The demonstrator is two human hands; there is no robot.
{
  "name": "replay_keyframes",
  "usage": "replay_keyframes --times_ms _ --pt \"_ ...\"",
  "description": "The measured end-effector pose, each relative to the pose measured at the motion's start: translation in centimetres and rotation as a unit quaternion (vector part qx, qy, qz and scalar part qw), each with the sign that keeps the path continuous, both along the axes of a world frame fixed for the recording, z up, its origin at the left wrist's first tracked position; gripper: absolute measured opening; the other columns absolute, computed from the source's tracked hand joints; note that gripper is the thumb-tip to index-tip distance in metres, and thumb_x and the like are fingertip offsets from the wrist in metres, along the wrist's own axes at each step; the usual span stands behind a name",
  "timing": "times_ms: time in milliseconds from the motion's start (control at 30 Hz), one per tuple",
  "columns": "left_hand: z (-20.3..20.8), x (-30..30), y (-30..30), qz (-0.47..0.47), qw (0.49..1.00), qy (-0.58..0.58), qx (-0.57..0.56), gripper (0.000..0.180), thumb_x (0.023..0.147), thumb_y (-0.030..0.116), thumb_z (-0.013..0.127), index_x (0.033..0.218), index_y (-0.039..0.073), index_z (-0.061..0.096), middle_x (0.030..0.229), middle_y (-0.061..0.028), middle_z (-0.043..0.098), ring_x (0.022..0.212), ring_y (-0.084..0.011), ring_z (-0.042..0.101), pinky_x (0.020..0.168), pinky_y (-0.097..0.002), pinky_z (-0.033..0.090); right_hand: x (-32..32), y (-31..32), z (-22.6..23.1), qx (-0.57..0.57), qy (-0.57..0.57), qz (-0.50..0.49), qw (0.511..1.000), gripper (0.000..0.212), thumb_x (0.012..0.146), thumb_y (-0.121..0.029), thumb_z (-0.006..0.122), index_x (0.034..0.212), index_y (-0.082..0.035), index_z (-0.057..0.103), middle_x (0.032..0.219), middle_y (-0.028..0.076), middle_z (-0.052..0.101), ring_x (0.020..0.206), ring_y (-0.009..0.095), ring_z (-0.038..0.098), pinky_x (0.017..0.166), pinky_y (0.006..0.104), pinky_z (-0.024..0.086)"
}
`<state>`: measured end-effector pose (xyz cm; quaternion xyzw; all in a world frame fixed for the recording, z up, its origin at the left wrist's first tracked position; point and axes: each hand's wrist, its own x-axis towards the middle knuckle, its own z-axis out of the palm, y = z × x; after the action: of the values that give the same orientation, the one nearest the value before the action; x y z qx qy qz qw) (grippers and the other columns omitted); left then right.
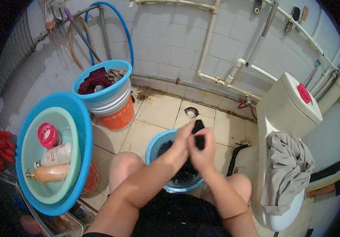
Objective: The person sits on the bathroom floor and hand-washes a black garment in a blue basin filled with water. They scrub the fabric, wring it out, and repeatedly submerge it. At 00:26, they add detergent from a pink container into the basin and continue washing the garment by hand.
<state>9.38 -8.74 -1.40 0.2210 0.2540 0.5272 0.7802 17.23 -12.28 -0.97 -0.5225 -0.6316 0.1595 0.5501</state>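
Note:
Both hands come together over a light blue basin [151,150] on the floor between my knees. My left hand [185,136] and my right hand [203,149] are closed round a bunched black cloth [198,126], part of which sticks up past the fingers. The exact kind of garment cannot be made out. Below them, dark wet cloth [183,173] lies in the basin, partly hidden by my left forearm. A little motion blur softens the left hand.
Left, a green basin [72,130] with bottles and a pink jar sits inside a larger blue basin [84,158]. Behind stands a bucket [116,118] topped by a basin of clothes [95,81]. Right, grey cloth [286,173] drapes the toilet [286,102]. A floor drain [191,112] lies ahead.

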Motion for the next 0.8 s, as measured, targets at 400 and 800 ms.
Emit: replay_keyframes --times_ms 400,800 --pt "1.3 -0.6 2.0 -0.076 0.989 0.113 -0.054 0.042 0.086 0.044 0.056 0.103 0.006 0.057 0.09 -0.0058 0.061 0.08 -0.0168 0.059 0.069 -0.032 0.048 5.1 2.4 0.0 -0.166 0.32 0.177 0.916 0.031 0.078 -0.01 0.065 0.105 -0.005 0.052 0.114 0.011 0.055 0.103 0.02 0.052 0.089 0.031 0.041" --pt "-1.2 -1.3 3.2 0.043 0.987 0.108 -0.108 0.044 0.088 0.052 0.047 0.068 0.014 0.048 0.062 -0.0012 0.048 0.058 -0.0135 0.046 0.053 -0.0307 0.038 3.6 1.1 0.6 -0.12 0.284 0.161 0.938 0.024 0.077 -0.011 0.067 0.096 -0.004 0.054 0.087 0.002 0.057 0.082 0.011 0.053 0.075 0.0251 0.043"
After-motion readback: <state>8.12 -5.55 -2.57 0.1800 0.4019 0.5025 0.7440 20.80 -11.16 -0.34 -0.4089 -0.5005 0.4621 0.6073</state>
